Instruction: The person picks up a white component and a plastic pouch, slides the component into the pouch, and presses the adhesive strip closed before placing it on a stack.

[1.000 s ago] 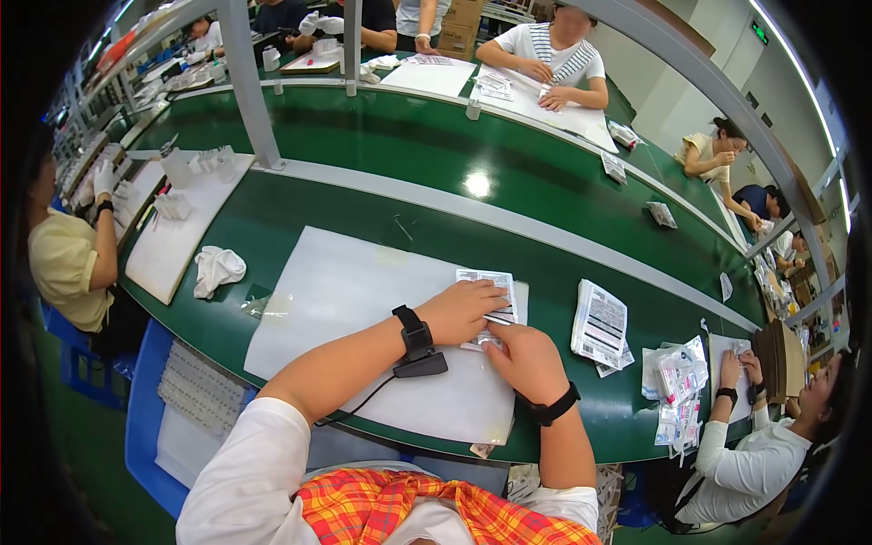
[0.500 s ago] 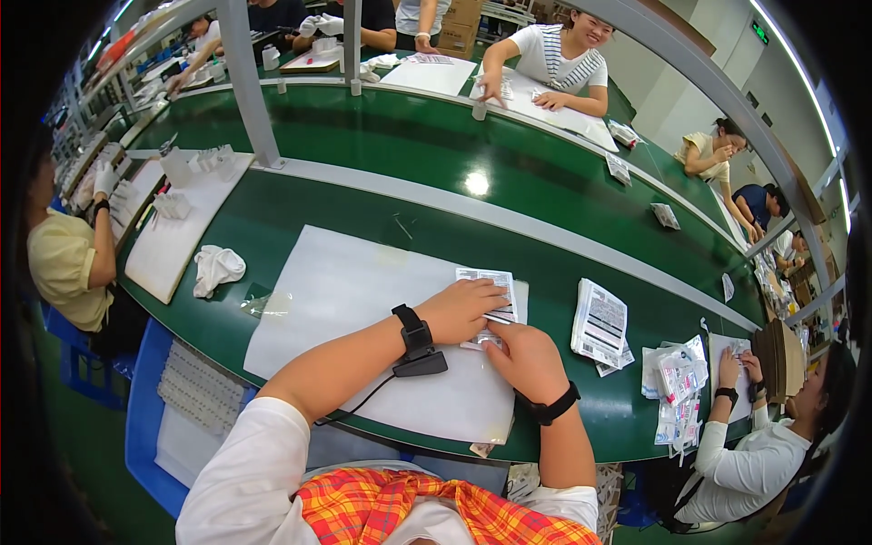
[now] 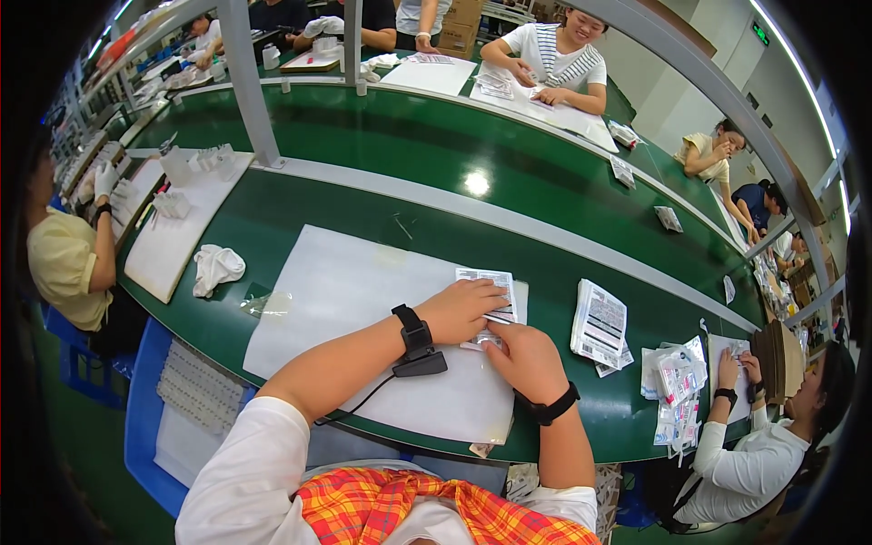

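Note:
A printed white packet point(image 3: 481, 275) lies on the white work mat point(image 3: 345, 282), partly covered by my hands. My left hand point(image 3: 457, 312) presses on it, fingers stretched out over its middle. Close beside it, my right hand point(image 3: 530, 360) has its thumb and forefinger closed on the packet's lower right part. What lies under the fingers is hidden. To the right of the mat, a stack of flat printed packets point(image 3: 600, 320) rests on the green table.
Filled packets point(image 3: 677, 386) pile up at right, near a co-worker point(image 3: 754, 454). Left of the mat lie a white cloth point(image 3: 218, 269) and clear tape point(image 3: 265, 302). A metal rail point(image 3: 509, 227) divides my table from a green conveyor point(image 3: 381, 136) carrying packets. A blue crate point(image 3: 145, 436) sits below left.
My hands and the packet stay almost still. Across the conveyor, a person has drawn a hand back from the belt, and a small whitish item there is gone. Packets on the belt have shifted slightly right.

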A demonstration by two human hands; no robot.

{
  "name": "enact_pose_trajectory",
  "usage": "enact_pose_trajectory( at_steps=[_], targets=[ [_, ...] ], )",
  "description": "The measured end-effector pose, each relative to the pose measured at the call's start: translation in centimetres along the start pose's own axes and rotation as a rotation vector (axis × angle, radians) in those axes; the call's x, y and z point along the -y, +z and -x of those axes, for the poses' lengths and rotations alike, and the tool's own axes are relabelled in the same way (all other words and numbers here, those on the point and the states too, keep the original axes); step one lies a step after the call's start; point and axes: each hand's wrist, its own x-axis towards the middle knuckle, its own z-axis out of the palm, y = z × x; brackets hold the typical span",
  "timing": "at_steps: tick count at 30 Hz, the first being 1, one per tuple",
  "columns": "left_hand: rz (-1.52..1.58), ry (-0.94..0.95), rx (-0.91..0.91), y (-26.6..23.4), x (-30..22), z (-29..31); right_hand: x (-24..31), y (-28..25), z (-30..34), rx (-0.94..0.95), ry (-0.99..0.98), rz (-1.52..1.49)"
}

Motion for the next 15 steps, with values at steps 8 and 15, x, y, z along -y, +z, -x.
enact_pose_trajectory(
  at_steps=[8,15],
  targets=[
    [0.003,-0.011,-0.001,0.02,-0.12,-0.01,0.15,-0.15,0.06,0.004,0.007,0.004],
    [-0.005,0.006,-0.004,0.06,-0.03,0.06,0.14,-0.12,0.08,0.001,-0.012,0.008]
  ],
)
